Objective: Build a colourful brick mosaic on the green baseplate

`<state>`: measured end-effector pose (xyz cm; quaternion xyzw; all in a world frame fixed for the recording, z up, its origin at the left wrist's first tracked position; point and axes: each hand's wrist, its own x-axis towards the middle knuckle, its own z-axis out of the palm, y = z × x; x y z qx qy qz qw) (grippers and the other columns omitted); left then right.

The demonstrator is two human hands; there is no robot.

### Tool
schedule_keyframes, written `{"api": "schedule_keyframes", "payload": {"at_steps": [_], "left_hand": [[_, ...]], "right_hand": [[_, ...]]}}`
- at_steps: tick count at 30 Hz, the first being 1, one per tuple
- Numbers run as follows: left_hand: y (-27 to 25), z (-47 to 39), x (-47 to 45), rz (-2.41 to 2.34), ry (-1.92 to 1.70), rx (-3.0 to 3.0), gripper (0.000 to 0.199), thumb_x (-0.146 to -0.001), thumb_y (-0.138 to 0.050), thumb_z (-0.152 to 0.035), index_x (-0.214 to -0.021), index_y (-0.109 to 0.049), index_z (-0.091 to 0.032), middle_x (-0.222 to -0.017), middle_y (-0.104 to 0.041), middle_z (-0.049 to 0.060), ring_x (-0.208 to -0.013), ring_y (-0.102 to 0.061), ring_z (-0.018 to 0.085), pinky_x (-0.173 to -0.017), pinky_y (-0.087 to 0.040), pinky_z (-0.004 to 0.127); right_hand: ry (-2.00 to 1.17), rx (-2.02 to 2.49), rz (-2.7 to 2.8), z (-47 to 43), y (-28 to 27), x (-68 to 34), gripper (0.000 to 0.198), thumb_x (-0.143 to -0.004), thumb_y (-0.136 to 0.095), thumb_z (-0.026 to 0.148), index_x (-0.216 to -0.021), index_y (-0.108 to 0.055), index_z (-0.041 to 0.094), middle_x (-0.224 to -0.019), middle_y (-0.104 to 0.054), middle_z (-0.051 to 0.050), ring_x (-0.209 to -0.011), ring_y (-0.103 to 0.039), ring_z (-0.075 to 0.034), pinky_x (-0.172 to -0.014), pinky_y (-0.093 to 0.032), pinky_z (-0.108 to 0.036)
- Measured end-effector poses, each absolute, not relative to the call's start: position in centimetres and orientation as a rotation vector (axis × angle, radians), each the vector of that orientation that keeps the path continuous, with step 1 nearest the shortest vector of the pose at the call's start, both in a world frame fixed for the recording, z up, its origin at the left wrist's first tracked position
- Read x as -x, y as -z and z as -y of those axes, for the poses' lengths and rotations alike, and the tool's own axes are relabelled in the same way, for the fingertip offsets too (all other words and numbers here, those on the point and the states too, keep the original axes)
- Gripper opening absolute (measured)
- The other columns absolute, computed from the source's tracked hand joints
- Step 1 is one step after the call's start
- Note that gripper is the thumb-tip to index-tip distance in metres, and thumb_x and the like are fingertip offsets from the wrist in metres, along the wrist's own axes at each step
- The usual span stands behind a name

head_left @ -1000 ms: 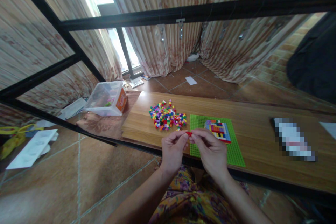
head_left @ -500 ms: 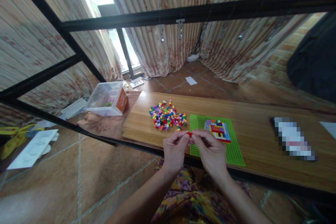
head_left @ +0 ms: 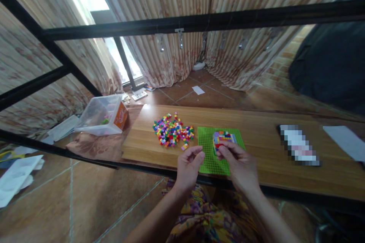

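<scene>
Between the thumb and fingertips of my right hand [head_left: 242, 163] is a small red brick [head_left: 219, 145], held over the near left part of a multicoloured brick build [head_left: 225, 136]. That build sits on a green studded baseplate [head_left: 205, 138], and my fingers hide part of it. Whether the red brick touches the build I cannot tell. My left hand [head_left: 188, 165] hovers at the baseplate's left edge, thumb and index finger curved and apart with nothing between them. Beyond it to the left lies a pile of loose coloured bricks [head_left: 171, 131] on the wooden tabletop [head_left: 142, 136].
A pixelated dark-edged flat object [head_left: 299, 146] and a white paper sheet [head_left: 343, 142] lie on the right. At the left end stands a clear plastic box [head_left: 99, 115] with an orange label. A black metal bar [head_left: 199, 22] crosses above the table.
My hands have parted: the left has let go of the red brick. My right hand has carried it rightward over the build. The whole view has shifted too.
</scene>
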<state>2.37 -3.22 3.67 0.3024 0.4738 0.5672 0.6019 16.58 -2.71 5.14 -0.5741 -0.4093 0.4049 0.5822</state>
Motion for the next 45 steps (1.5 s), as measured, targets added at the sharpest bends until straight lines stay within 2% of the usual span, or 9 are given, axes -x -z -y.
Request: {"api": "schedule_keyframes", "payload": {"at_steps": [5,10,15,19,24,33,38,45], "left_hand": [[-1.4,2.3,-1.1,-1.228,-1.302,-0.873,0.022,-0.072,-0.076,-0.034,-0.083,-0.075,-0.015,-0.07,-0.067,0.001,-0.067,-0.059,0.012,-0.063,-0.046,0.022],[0.3,2.2,-0.2,-1.325,-1.259,-1.074,0.02,-0.074,-0.073,-0.033,-0.085,-0.075,-0.016,-0.073,-0.07,0.003,-0.068,-0.06,0.015,-0.067,-0.047,0.024],[1.5,1.9,0.4,-1.333,-1.194,-1.146,0.022,-0.076,-0.072,-0.033,-0.089,-0.076,-0.016,-0.074,-0.069,0.004,-0.064,-0.058,0.014,-0.062,-0.046,0.023],[1.7,1.6,0.6,-1.319,-1.118,-1.201,0.021,-0.078,-0.07,-0.034,-0.088,-0.075,-0.016,-0.068,-0.067,0.002,-0.059,-0.056,0.013,-0.058,-0.045,0.022],[1.9,1.6,0.8,-1.358,-1.045,-1.337,0.021,-0.082,-0.064,-0.033,-0.09,-0.074,-0.016,-0.071,-0.067,0.003,-0.063,-0.058,0.014,-0.06,-0.046,0.022],[2.1,1.6,0.9,-1.358,-1.001,-1.421,0.022,-0.085,-0.058,-0.03,-0.091,-0.073,-0.016,-0.076,-0.069,0.004,-0.068,-0.06,0.015,-0.062,-0.048,0.023],[2.0,1.5,0.9,-1.361,-0.983,-1.451,0.021,-0.086,-0.058,-0.03,-0.091,-0.073,-0.016,-0.077,-0.07,0.004,-0.069,-0.061,0.015,-0.063,-0.048,0.023],[1.9,1.4,0.7,-1.359,-0.991,-1.442,0.02,-0.085,-0.06,-0.031,-0.087,-0.074,-0.017,-0.073,-0.069,0.003,-0.066,-0.061,0.015,-0.061,-0.049,0.023]], "right_hand": [[-0.633,1.57,1.028,0.0,-4.2,-22.8,0.034,-0.077,-0.067,0.049,-0.089,-0.075,0.019,-0.073,-0.073,-0.006,-0.062,-0.066,-0.019,-0.062,-0.055,-0.034],[-0.431,1.641,1.43,-2.5,-2.7,-25.1,0.03,-0.085,-0.054,0.04,-0.092,-0.075,0.02,-0.094,-0.074,-0.009,-0.085,-0.067,-0.023,-0.081,-0.051,-0.039],[-0.361,1.636,1.648,-3.9,-2.1,-24.7,0.029,-0.088,-0.048,0.033,-0.089,-0.074,0.021,-0.092,-0.071,-0.008,-0.087,-0.064,-0.022,-0.084,-0.048,-0.037],[-0.372,1.617,1.729,-4.5,-2.1,-24.5,0.029,-0.09,-0.047,0.032,-0.088,-0.074,0.022,-0.092,-0.069,-0.007,-0.087,-0.062,-0.021,-0.084,-0.046,-0.035],[-0.398,1.612,1.773,-5.0,-2.0,-24.7,0.027,-0.09,-0.048,0.031,-0.088,-0.073,0.021,-0.093,-0.069,-0.007,-0.087,-0.062,-0.019,-0.083,-0.046,-0.033],[-0.652,1.545,1.709,-5.6,-1.6,-25.6,0.023,-0.086,-0.055,0.036,-0.089,-0.073,0.022,-0.098,-0.073,-0.005,-0.093,-0.065,-0.02,-0.088,-0.047,-0.035],[-0.817,1.547,1.646,-6.1,-1.4,-26.2,0.024,-0.081,-0.059,0.038,-0.088,-0.075,0.022,-0.096,-0.075,-0.005,-0.089,-0.067,-0.02,-0.084,-0.049,-0.034],[-0.887,1.48,1.643,-6.5,-0.9,-26.7,0.026,-0.078,-0.062,0.042,-0.086,-0.075,0.021,-0.09,-0.075,-0.004,-0.082,-0.067,-0.019,-0.079,-0.05,-0.032]]}}
